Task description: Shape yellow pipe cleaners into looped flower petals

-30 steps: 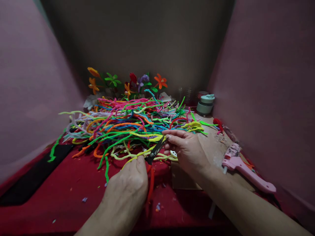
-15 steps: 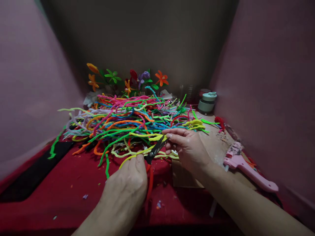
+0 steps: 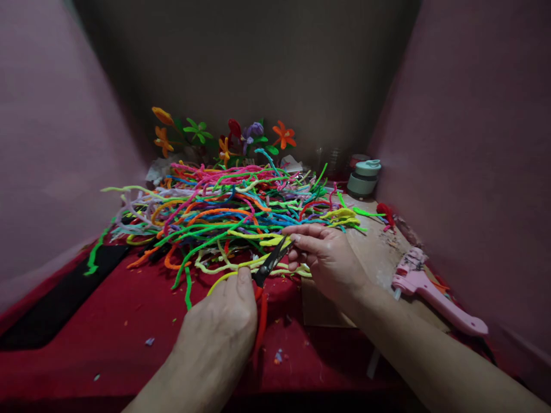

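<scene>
My left hand (image 3: 217, 327) is closed around the red-handled scissors (image 3: 267, 269), whose dark blades point up and to the right. A yellow pipe cleaner (image 3: 221, 281) runs beside its thumb. With thumb and index finger, my right hand (image 3: 329, 258) pinches the end of a yellow pipe cleaner (image 3: 271, 242). The slightly parted blade tips are at these fingertips; whether they touch the pipe cleaner I cannot tell. Just behind both hands lies a large heap of multicoloured pipe cleaners (image 3: 206, 215).
Pipe cleaner flowers (image 3: 247, 135) stand at the back. A lidded mint-green cup (image 3: 364, 178) is at the back right. On the right, a pink glue gun (image 3: 434, 289) rests on a cardboard piece (image 3: 370, 229). Scraps dot the red cloth (image 3: 129, 355); a black strip (image 3: 64, 301) lies left.
Both hands keep almost the same position and grip. The scissors have shifted very slightly, with their tips still at my right fingertips.
</scene>
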A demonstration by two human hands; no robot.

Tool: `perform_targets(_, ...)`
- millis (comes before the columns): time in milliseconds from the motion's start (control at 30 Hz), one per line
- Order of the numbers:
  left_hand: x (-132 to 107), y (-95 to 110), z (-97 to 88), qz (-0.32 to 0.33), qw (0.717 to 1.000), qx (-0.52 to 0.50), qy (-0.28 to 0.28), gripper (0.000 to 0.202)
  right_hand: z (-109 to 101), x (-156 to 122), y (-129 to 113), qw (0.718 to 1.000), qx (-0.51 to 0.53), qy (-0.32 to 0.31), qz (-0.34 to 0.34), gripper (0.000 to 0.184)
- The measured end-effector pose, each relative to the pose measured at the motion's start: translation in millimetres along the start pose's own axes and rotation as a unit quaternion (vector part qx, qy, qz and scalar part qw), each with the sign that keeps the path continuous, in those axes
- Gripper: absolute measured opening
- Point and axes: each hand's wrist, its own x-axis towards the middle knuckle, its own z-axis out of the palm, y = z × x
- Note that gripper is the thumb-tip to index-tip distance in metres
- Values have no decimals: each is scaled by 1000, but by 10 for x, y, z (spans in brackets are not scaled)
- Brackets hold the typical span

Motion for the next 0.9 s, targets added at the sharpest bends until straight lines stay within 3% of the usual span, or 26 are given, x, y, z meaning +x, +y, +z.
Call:
perform_targets(300, 16, 7, 95, 1, 995, 58, 80, 43, -51, 27, 11, 999, 22, -31, 25, 14)
perform_targets(600, 33, 14, 123, 15, 998, 45, 39, 44, -37, 20, -9, 999, 8, -20, 36, 13)
perform_targets(900, 5, -9, 135, 26, 997, 42, 53, 42, -22, 6, -24, 1000, 6, -12, 22, 12)
